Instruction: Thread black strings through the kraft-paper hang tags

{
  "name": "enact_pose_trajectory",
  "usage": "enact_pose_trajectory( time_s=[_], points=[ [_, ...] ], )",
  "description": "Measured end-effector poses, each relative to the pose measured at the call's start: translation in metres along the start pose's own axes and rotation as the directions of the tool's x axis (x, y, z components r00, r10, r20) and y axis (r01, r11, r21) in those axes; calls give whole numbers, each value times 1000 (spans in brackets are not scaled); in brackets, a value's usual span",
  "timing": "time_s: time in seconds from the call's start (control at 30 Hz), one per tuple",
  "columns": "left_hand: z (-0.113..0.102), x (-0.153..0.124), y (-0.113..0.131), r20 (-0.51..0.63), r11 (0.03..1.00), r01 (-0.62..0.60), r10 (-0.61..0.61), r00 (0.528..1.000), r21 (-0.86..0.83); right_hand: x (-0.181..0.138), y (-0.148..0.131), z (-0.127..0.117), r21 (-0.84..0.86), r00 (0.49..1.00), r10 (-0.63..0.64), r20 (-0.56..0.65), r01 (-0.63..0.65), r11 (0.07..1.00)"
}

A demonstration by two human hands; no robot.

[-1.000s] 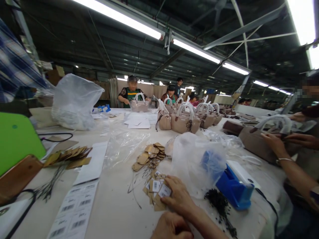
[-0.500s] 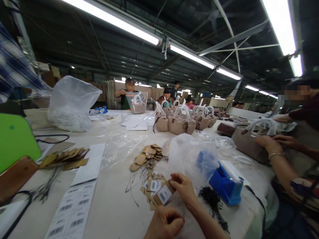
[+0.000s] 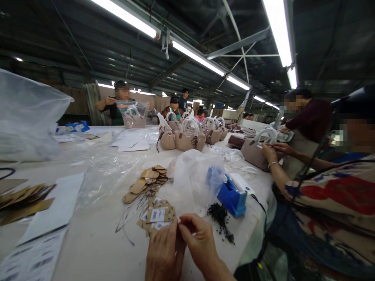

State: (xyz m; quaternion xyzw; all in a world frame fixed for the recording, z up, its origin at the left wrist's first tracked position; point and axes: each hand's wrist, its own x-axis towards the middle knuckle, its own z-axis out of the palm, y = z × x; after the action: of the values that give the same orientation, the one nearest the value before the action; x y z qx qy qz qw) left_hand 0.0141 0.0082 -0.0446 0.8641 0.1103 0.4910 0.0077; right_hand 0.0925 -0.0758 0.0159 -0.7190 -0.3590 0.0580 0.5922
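My left hand [image 3: 164, 249] and my right hand [image 3: 199, 240] meet at the table's near side, fingertips pinched together. Whatever sits between them is hidden by the fingers. Just beyond lies a small pile of brown card tags with white barcode labels [image 3: 158, 215], close to my left fingertips. Farther back is a heap of brown tags [image 3: 145, 181] with dark strings trailing from it. To the right of my hands lies a bunch of small black pieces [image 3: 220, 218], beside a blue tape dispenser [image 3: 233, 197].
A crumpled clear bag [image 3: 190, 179] lies behind the tags. Beige handbags [image 3: 190, 140] with wrapped handles stand farther back. Label sheets [image 3: 35, 255] and more brown tags [image 3: 26, 201] lie left. A co-worker's hands [image 3: 271, 152] touch a handbag [image 3: 252, 154] at right.
The view has turned right. My right hand has left the labelled tags and come together with my left hand, which was a loose fist. Their fingertips now meet.
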Motion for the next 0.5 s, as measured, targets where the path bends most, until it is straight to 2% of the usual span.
enact_pose_trajectory(
  time_s=[0.07,0.13,0.2,0.27,0.37,0.5],
  points=[
    [1,-4,0,76,998,45,-42,996,-45,-4,7,-15,-41,999,6,-38,-7,999],
    [1,-6,-2,125,994,90,-81,989,-65,-10,21,-37,-172,991,-39,-130,16,985],
    [1,-8,-4,145,987,133,-120,982,-87,-17,40,-62,-356,964,-105,-243,12,935],
    [2,-8,-5,169,975,191,-170,971,-117,-26,60,-82,-507,940,-136,-313,-45,861],
    [2,-8,-5,222,959,244,-209,952,-143,-39,84,-96,-651,948,-126,-292,-100,752],
    [1,-11,-7,251,949,263,-216,943,-172,-45,96,-92,-743,966,-160,-203,-46,667]
  ],
)
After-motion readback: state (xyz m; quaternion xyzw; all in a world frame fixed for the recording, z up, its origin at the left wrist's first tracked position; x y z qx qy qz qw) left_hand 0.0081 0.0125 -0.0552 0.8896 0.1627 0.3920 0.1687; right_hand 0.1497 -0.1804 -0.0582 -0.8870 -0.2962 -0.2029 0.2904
